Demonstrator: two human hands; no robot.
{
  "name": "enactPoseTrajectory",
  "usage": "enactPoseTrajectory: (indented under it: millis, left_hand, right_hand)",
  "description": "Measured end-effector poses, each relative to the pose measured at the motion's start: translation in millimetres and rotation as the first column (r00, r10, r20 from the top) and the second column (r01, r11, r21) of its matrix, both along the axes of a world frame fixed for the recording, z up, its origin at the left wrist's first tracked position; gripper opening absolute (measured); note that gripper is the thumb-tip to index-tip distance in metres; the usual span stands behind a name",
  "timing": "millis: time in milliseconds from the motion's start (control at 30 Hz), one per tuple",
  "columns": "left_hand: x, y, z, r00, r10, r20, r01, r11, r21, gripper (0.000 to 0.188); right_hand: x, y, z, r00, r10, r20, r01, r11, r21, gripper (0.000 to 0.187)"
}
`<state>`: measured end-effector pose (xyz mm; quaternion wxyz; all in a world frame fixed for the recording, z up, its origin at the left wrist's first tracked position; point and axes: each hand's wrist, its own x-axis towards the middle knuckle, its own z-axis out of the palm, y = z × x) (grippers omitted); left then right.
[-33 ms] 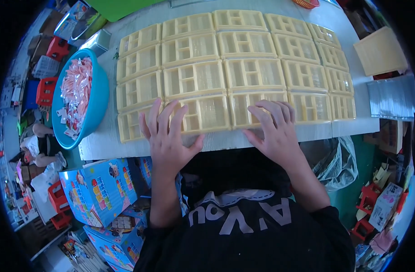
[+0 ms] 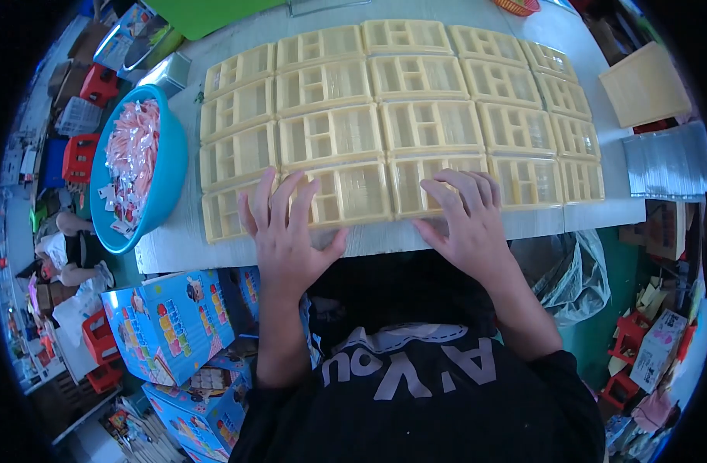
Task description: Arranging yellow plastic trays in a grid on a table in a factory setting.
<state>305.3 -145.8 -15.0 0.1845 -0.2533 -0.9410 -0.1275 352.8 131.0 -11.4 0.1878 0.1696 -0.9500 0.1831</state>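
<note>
Pale yellow plastic trays [image 2: 365, 189] with small and large compartments lie side by side in several rows on the light table [image 2: 384, 244]. My left hand [image 2: 285, 239] is open, its fingers spread over the near edge of the front row, left of centre. To the right, my right hand [image 2: 473, 228] rests the same way on the front row, fingers apart and slightly bent. Neither hand grips anything. The tray parts under my fingers are hidden, and the trays' compartments show nothing in them that I can make out.
At the table's left stands a blue basin [image 2: 172, 166] full of small pink-and-clear packets [image 2: 133, 147]. Blue printed cartons [image 2: 168, 328] are stacked below the left front edge. A clear plastic bag [image 2: 577, 278] hangs at the right front. Clear plastic sheets [image 2: 670, 162] are stacked on the right.
</note>
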Motion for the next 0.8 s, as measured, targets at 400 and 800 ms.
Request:
enactPoseTrajectory:
  millis: [400, 800]
  left_hand:
    - [4, -2, 1, 1.0, -0.02, -0.006, 0.02, 0.999, 0.031, 0.064]
    - [-56, 33, 34, 0.997, -0.058, 0.051, 0.052, 0.993, 0.103, 0.043]
  right_hand:
    - [6, -1, 5, 0.999, -0.013, -0.046, 0.013, 1.0, -0.004, 0.059]
    - [-86, 43, 49, 0.994, 0.09, 0.059, -0.089, 0.996, -0.02, 0.032]
